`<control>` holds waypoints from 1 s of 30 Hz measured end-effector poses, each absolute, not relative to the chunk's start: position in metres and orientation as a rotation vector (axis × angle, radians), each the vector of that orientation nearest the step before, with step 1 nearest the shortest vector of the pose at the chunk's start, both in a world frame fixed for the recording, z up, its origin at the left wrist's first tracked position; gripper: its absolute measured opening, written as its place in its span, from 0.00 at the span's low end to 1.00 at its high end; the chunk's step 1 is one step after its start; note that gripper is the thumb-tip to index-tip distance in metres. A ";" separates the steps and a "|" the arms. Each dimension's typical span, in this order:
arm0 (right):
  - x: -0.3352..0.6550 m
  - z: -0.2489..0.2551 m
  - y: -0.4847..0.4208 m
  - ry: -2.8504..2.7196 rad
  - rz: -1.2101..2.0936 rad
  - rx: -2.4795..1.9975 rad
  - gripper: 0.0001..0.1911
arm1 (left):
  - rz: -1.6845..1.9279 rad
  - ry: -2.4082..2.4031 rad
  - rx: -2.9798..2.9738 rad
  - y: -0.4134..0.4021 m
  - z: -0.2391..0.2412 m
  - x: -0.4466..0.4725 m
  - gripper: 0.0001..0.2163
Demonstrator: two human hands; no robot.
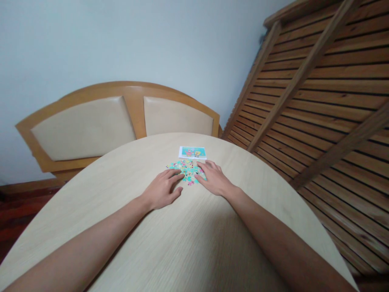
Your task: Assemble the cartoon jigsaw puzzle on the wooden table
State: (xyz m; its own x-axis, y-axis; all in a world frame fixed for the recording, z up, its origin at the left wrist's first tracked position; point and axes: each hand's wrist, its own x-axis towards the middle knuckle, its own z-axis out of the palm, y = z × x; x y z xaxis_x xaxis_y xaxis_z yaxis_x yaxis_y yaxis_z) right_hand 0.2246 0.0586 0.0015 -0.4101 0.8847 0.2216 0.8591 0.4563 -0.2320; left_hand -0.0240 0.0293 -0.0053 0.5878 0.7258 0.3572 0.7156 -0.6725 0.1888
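Observation:
A loose heap of small puzzle pieces (189,172), mostly turquoise with bits of pink and yellow, lies on the round table. My left hand (164,188) rests at the heap's left side, fingers apart and fingertips touching the nearest pieces. On the right side, my right hand (213,178) lies with its fingers spread over the edge of the heap, covering some pieces. Neither hand grips a piece that I can see. Just beyond the heap lies a picture card (193,153) with cartoon figures on a turquoise ground and a white border.
The pale wooden round table (188,243) spreads beneath both forearms. Behind it stands a wooden headboard (133,105) with cream padded panels against a light blue wall (136,40). A slatted wooden frame (319,89) leans at the right, close to the table's edge.

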 end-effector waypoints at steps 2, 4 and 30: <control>0.224 0.001 0.050 -2.393 0.049 -1.468 0.27 | 0.683 1.254 2.775 0.028 -0.004 -0.023 0.20; 0.223 0.001 0.040 -2.402 0.015 -1.441 0.24 | 0.725 1.253 2.764 0.025 -0.001 -0.021 0.18; 0.227 -0.009 0.020 -2.292 0.300 -0.964 0.12 | 0.571 1.061 2.865 0.005 0.001 -0.007 0.19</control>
